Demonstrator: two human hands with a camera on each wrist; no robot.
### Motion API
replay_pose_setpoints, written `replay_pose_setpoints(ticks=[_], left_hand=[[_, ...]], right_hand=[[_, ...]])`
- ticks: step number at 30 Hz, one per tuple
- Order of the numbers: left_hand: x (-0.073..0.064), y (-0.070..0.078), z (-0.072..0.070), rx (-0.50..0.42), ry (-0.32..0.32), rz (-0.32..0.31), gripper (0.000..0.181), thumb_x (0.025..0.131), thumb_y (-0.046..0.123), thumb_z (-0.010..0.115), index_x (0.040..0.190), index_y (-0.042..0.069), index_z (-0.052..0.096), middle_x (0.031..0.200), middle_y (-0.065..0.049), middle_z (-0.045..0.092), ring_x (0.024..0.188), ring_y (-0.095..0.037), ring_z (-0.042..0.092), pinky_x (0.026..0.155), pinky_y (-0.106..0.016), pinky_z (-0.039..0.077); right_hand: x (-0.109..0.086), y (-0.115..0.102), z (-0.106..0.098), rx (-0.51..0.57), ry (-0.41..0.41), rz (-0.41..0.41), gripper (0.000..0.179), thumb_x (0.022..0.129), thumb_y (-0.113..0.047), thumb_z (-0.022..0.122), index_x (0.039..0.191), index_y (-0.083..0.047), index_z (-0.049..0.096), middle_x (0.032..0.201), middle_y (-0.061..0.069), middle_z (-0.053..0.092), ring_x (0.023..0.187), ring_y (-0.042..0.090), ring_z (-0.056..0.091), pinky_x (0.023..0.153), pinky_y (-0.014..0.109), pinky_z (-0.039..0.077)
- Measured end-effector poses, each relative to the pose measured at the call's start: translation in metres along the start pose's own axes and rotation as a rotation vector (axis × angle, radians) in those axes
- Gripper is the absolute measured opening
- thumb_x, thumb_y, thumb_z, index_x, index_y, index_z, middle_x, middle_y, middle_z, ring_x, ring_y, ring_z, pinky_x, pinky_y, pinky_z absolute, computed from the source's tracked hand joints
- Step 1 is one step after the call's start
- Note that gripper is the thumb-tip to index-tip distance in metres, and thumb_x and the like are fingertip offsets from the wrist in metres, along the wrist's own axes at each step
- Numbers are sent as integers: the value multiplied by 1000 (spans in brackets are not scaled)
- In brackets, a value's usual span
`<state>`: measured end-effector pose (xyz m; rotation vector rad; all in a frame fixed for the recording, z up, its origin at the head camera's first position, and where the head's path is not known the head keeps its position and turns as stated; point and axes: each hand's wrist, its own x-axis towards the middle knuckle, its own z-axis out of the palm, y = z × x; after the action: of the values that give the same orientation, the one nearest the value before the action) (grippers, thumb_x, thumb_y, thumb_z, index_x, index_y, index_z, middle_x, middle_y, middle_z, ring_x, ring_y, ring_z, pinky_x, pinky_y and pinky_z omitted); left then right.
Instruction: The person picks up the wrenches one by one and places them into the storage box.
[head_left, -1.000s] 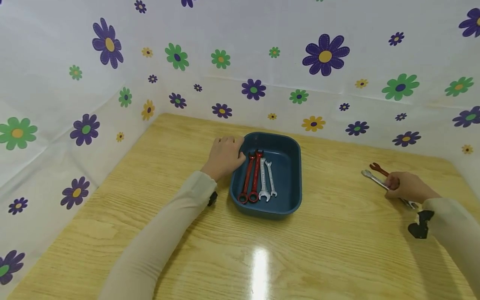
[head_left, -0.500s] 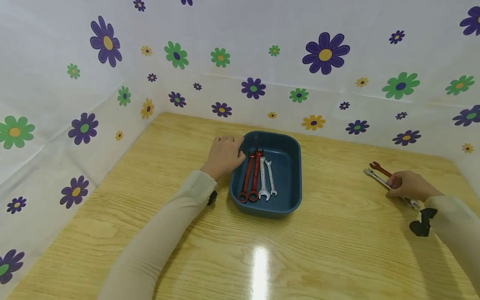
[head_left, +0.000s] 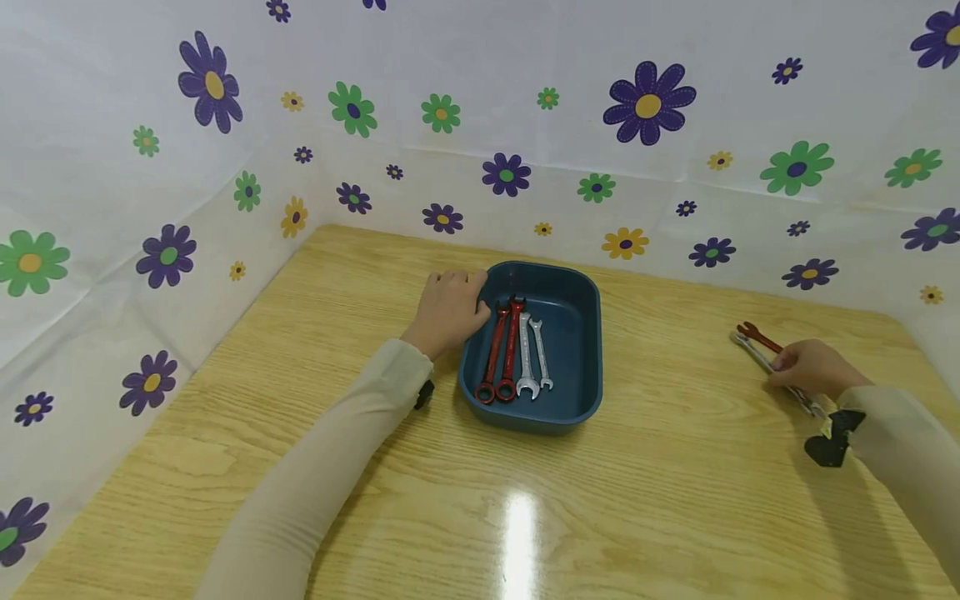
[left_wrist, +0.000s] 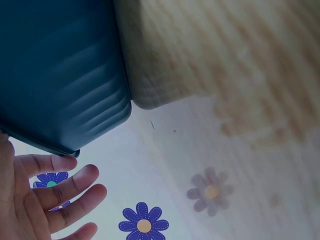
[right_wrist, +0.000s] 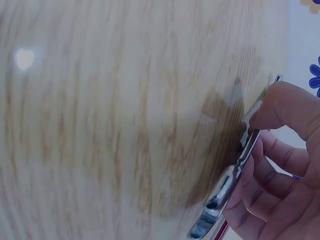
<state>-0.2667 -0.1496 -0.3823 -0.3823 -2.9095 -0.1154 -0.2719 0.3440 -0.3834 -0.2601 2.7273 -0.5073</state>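
My right hand [head_left: 817, 369] pinches a silver wrench [head_left: 753, 350] low over the table at the far right. In the right wrist view this silver wrench [right_wrist: 225, 185] sits between thumb and fingers. Alongside it lies a red wrench [head_left: 761, 337], partly hidden under the hand. My left hand [head_left: 446, 312] holds the left rim of a blue bin [head_left: 576, 354], thumb over the edge; the left wrist view shows the fingers [left_wrist: 75, 187] spread outside below the rim. Inside the bin, two red wrenches [head_left: 512, 354] and two silver wrenches [head_left: 526, 354] lie side by side, the rightmost smallest.
The wood-grain table [head_left: 675, 500] reflects a bright light [head_left: 519, 533] near its front. A white flowered sheet [head_left: 420, 75] hangs along the back and left sides. The right half of the bin's floor shows bare beside the wrenches.
The silver wrench in my right hand has shifted slightly right and away from me, nearer to the red wrench beside it. My left hand and the bin stay put.
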Motion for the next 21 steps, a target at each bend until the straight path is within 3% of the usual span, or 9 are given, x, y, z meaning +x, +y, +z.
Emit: replay_pose_setpoints(ticks=[11,21], left_hand=[[1,-1,0,-6,9,7,34,90,25,49,120,10,53,107,-14,65,98,-31,60,92,-48,43],[2,-1,-2,-11,-7,2,35,90,26,49,120,10,52,108,-15,65,99,-31,60,92,-47,43]], right_hand=[[-2,-14,-3,56,-27,17,25,80,-16,67,85,7,60,72,0,57,63,10,47,56,27,43],[-7,-34,-10,152,-48,66,26,88,-14,60,93,11,57,77,2,59,68,11,53,62,30,51]])
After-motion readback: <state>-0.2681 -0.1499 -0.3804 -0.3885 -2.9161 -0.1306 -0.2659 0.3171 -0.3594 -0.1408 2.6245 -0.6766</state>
